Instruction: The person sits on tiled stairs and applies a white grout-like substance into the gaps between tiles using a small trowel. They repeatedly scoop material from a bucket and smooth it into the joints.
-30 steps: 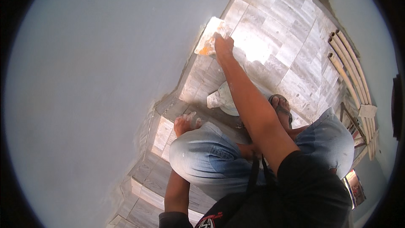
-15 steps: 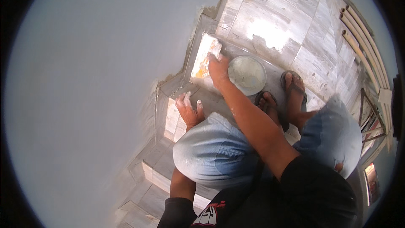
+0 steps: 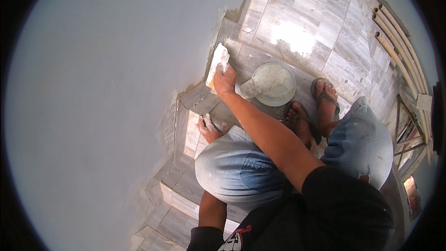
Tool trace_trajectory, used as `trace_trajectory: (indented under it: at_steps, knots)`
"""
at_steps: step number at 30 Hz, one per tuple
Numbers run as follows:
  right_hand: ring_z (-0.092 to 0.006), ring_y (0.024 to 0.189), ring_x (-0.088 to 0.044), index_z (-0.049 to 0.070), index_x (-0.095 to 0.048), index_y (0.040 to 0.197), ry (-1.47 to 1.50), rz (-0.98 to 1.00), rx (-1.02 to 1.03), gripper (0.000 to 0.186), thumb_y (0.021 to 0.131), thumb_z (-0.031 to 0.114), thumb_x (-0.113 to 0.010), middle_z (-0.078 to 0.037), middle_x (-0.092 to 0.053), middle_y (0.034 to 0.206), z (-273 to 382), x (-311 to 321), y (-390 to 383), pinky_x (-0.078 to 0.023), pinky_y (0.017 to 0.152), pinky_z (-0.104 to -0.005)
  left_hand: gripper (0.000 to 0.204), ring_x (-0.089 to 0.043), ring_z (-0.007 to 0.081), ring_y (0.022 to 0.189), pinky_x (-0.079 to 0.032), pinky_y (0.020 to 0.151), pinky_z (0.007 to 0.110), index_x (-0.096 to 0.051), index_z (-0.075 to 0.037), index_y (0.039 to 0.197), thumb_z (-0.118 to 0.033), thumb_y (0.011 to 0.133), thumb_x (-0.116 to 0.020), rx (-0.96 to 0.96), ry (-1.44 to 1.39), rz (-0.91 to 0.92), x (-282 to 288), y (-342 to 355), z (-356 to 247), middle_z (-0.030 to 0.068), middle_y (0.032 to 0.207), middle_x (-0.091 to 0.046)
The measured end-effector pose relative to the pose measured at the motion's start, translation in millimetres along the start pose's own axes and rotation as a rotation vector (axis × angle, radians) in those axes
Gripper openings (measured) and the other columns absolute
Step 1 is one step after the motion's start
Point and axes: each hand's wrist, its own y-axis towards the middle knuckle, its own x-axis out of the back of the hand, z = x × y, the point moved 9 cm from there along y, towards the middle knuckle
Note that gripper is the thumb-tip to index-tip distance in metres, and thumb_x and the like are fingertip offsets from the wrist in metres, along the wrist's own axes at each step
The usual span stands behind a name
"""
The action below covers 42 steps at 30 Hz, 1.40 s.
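Observation:
My right hand (image 3: 225, 80) grips a flat, white-smeared board (image 3: 218, 63) with an orange patch, standing on edge close to the tiled skirting along the wall. Beside it, on the stair tread, sits a round bowl (image 3: 283, 95) of pale paste. A paste-coated spatula-like piece (image 3: 251, 88) juts over the bowl's left rim; its exact kind is unclear. My left hand (image 3: 212, 129) is past my left knee, at the edge of the same step, with its whitened fingers apart and nothing seen in them. Part of its palm is hidden by the knee.
A grey wall (image 3: 102, 88) rises on the left, edged by stepped skirting (image 3: 186, 96) with rough mortar. Wood-look tiled floor (image 3: 302, 14) spreads beyond the bowl. My sandalled feet (image 3: 325, 97) stand right of the bowl. Several long pipes (image 3: 402, 58) lie at the far right.
My right hand has moved left from the bowl toward the wall, and the board has turned more edge-on. The spatula-like piece now shows at the bowl's rim. My left hand has shifted slightly down.

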Motion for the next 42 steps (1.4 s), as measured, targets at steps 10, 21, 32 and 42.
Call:
trace_trajectory:
  at_steps: [10, 21, 32, 42]
  knots:
    - [-0.0440, 0.087, -0.055, -0.007, -0.057, 0.093, -0.246, 0.034, 0.230, 0.019, 0.082, 0.007, -0.052, -0.026, -0.056, 0.090, 34.3, -23.0, -7.1, -0.043, 0.077, -0.0492, 0.085, -0.040, 0.0500, 0.113, -0.037, 0.092, 0.058, -0.044, -0.005, 0.130, -0.031, 0.057, -0.080, 0.247, -0.252, 0.053, -5.4, 3.1, 18.6, 0.0322, 0.128, -0.037]
    - [-0.0458, 0.083, -0.054, -0.008, -0.057, 0.081, -0.159, 0.037, 0.204, 0.020, 0.083, 0.011, -0.051, -0.028, -0.056, 0.085, 16.6, 4.4, -15.9, -0.042, 0.075, -0.0509, 0.076, -0.043, 0.0469, 0.108, -0.038, 0.092, 0.054, -0.047, 0.000, 0.126, -0.030, 0.062, -0.076, 0.245, -0.239, 0.044, 4.8, 10.9, 10.1, 0.0317, 0.124, -0.041]
    - [-0.0397, 0.099, -0.050, -0.010, -0.045, 0.123, -0.366, 0.121, 0.354, 0.049, 0.078, 0.005, -0.058, -0.026, -0.050, 0.102, 58.8, -29.7, -8.6, -0.041, 0.086, -0.0451, 0.082, -0.045, 0.0487, 0.105, -0.039, 0.089, 0.057, -0.047, -0.002, 0.126, -0.031, 0.056, -0.079, 0.170, -0.192, 0.006, 0.1, 8.9, 9.1, 0.0323, 0.124, -0.042]
    - [-0.0420, 0.085, -0.058, -0.007, -0.058, 0.095, -0.158, 0.164, 0.290, 0.022, 0.085, 0.012, -0.052, -0.027, -0.059, 0.088, 35.2, 21.4, -29.3, -0.045, 0.076, -0.0444, 0.081, -0.046, 0.0478, 0.104, -0.039, 0.089, 0.056, -0.048, -0.002, 0.126, -0.037, 0.059, -0.077, -0.111, -0.019, -0.079, 7.3, 8.7, -6.9, 0.0317, 0.122, -0.044]
